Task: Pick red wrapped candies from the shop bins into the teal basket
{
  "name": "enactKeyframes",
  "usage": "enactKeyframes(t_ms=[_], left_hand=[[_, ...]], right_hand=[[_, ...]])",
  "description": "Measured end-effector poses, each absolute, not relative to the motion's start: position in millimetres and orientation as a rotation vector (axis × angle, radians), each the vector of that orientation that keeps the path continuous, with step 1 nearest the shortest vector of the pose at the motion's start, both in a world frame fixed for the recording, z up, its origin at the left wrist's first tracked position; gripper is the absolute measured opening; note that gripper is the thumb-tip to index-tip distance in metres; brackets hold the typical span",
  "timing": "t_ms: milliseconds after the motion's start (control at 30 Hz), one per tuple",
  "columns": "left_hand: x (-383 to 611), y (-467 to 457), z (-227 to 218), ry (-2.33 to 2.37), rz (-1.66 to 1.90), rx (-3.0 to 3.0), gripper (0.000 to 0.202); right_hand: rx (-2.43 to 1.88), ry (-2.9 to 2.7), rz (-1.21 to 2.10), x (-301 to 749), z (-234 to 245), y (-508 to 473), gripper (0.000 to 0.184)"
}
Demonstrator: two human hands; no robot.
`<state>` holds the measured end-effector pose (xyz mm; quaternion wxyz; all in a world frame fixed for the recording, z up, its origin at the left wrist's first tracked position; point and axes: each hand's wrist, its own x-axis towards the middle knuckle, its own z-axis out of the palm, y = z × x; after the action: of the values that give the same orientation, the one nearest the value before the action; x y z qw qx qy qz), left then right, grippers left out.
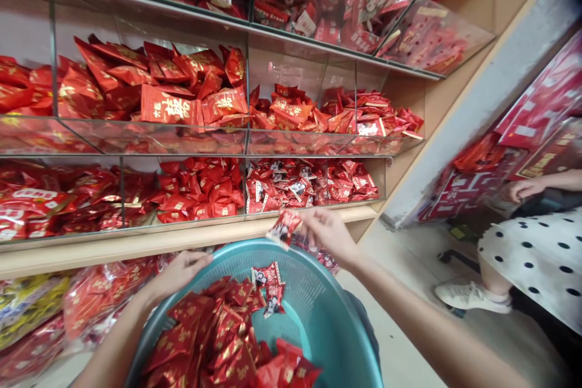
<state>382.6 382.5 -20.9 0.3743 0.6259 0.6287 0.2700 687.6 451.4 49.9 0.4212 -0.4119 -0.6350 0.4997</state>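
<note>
My left hand (184,271) grips the far-left rim of a teal plastic basket (334,309), fingers curled over the edge. Above the basket's far rim, my right hand (325,231) pinches a small red candy packet (284,227) with a dark-and-white picture printed on it. Inside the basket lies a heap of shiny red packets with gold print (218,321). Against its far inner wall are two small packets (268,276) that look like the pinched one. Similar printed packets (284,182) fill a lower shelf bin just beyond my right hand.
Clear-fronted shelf bins (191,142) full of red packets rise in front. Larger bagged goods (102,297) lie beneath the wooden ledge (91,254). At right sits a person in a polka-dot garment (536,254), beside red bags (459,194).
</note>
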Motion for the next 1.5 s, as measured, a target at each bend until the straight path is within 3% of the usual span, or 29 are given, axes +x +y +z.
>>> enactKeyframes(t_ms=[300, 633, 967, 1100, 1367, 1500], left_hand=[[385, 381, -20, 1.597, 0.679, 1.551, 0.050], [383, 382, -22, 1.570, 0.690, 1.559, 0.047], [378, 384, -26, 1.570, 0.655, 1.620, 0.047], [377, 385, -28, 1.557, 0.650, 1.639, 0.047], [377, 386, -29, 1.562, 0.638, 1.657, 0.048], [377, 385, -28, 1.578, 0.629, 1.674, 0.050]], right_hand=[[-1.247, -1.739, 1.647, 676, -41, 424, 0.031], [-1.298, -1.872, 1.824, 664, -55, 430, 0.027], [-1.305, -1.950, 1.629, 657, -70, 434, 0.019], [-1.258, -2.034, 1.451, 658, -59, 437, 0.017], [-1.086, -1.996, 0.936, 667, 38, 473, 0.018], [-1.247, -1.841, 0.600, 691, 59, 516, 0.015]])
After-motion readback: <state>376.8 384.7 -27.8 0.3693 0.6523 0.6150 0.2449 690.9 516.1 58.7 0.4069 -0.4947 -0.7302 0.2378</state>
